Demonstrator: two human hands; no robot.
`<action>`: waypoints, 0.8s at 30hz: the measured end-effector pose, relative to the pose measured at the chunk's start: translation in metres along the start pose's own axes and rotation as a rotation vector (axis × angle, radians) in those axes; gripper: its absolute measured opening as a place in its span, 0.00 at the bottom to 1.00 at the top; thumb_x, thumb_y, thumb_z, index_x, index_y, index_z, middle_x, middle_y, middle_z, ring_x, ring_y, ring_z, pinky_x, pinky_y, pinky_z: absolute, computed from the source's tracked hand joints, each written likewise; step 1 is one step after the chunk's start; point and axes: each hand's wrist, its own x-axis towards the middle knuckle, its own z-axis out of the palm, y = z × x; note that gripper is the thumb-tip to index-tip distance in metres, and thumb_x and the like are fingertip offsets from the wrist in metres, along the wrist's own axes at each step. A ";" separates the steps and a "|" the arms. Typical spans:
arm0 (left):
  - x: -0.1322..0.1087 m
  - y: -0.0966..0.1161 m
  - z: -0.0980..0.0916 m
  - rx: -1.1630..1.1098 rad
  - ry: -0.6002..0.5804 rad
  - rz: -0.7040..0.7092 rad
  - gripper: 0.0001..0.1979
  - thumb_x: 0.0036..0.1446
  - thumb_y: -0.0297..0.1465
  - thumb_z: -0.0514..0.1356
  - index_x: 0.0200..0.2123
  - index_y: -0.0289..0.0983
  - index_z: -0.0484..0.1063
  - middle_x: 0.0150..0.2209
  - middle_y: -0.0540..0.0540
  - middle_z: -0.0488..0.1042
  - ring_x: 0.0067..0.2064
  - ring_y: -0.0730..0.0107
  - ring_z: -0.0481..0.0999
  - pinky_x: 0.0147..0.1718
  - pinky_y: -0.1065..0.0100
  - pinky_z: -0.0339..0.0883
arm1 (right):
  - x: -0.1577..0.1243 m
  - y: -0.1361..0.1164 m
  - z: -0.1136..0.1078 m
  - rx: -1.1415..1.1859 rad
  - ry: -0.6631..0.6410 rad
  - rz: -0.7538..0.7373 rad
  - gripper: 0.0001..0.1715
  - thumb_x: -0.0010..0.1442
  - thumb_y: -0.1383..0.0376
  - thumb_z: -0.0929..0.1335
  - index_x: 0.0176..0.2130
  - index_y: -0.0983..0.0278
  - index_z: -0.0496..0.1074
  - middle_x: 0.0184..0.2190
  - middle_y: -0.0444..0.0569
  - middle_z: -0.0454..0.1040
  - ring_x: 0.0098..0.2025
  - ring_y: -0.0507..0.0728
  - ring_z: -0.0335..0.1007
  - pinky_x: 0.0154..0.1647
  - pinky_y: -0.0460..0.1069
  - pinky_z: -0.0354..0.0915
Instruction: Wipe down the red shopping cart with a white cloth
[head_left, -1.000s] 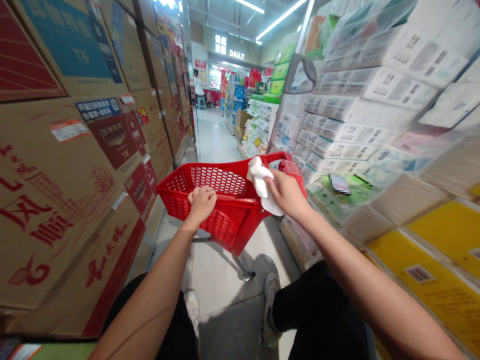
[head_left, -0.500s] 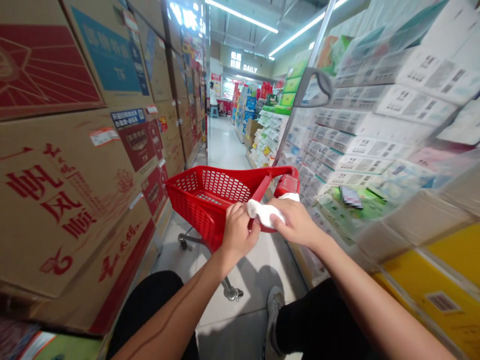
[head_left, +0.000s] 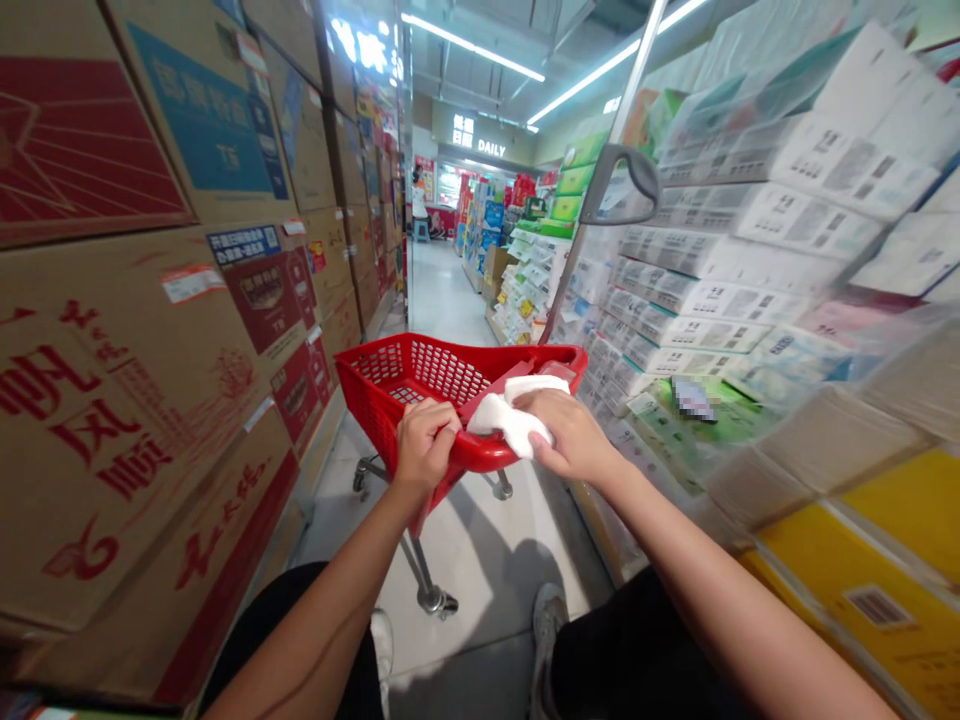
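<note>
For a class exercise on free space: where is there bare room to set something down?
Bare: floor between near wheel and right shoe, and the visible bottom of the red cart. Crowded: its near rim, under the left hand, right hand and white cloth; the right side, with stacked packs.

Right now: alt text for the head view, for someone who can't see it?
A person's left hand grips the near rim of a red shopping cart; the right hand holds a white cloth against that rim. Printed cartons are stacked left, wrapped packs right.
</note>
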 end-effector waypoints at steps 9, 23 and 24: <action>0.008 -0.022 -0.027 -0.248 -0.105 0.044 0.16 0.57 0.34 0.48 0.18 0.40 0.63 0.21 0.46 0.68 0.30 0.63 0.66 0.37 0.58 0.59 | 0.008 0.038 -0.014 -0.094 -0.028 0.243 0.23 0.70 0.51 0.54 0.43 0.62 0.68 0.39 0.53 0.76 0.40 0.60 0.72 0.44 0.54 0.65; -0.007 0.034 -0.038 0.018 -0.087 0.310 0.12 0.60 0.32 0.55 0.42 0.39 0.76 0.42 0.44 0.78 0.43 0.61 0.75 0.48 0.56 0.66 | -0.021 0.046 -0.035 -0.234 -0.065 0.396 0.29 0.72 0.55 0.50 0.58 0.63 0.67 0.53 0.56 0.75 0.53 0.63 0.71 0.50 0.56 0.64; -0.009 0.041 -0.032 0.083 -0.077 0.322 0.12 0.58 0.33 0.57 0.43 0.39 0.77 0.43 0.43 0.78 0.43 0.61 0.75 0.47 0.57 0.66 | -0.019 0.042 -0.035 -0.234 -0.063 0.367 0.29 0.72 0.55 0.50 0.60 0.63 0.65 0.57 0.56 0.73 0.57 0.63 0.69 0.54 0.57 0.62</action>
